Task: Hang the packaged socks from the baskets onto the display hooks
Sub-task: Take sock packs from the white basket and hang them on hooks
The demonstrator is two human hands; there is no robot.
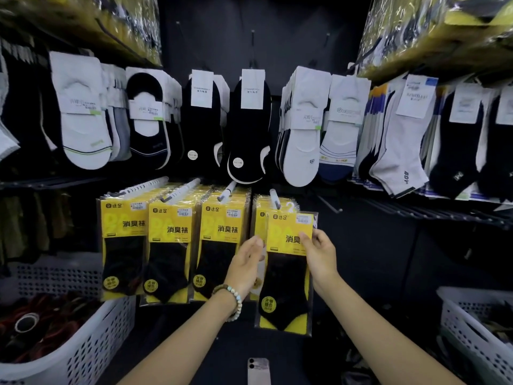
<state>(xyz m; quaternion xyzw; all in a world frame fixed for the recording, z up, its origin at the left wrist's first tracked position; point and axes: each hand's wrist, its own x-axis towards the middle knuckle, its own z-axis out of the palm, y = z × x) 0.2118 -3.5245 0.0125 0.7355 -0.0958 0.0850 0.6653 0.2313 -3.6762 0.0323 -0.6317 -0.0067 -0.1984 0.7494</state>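
Observation:
A yellow pack of black socks [287, 273] hangs in front of the fourth display hook [274, 199], its plastic hanger loop just beside the hook's tip. My right hand [317, 250] pinches the pack's right edge near the top. My left hand [247, 262] is beside the pack's left edge with relaxed fingers; whether it touches the pack I cannot tell. Three more hooks to the left carry stacks of the same yellow packs [172, 245]. A white basket [83, 343] at lower left holds dark sock items; another white basket [477, 323] stands at lower right.
Above, a row of hooks carries white, black and grey socks [247, 129] on paper cards. Yellow bagged goods fill the top shelves on both sides. A phone [258, 370] lies low in the middle. Bare hooks stick out right of the yellow packs.

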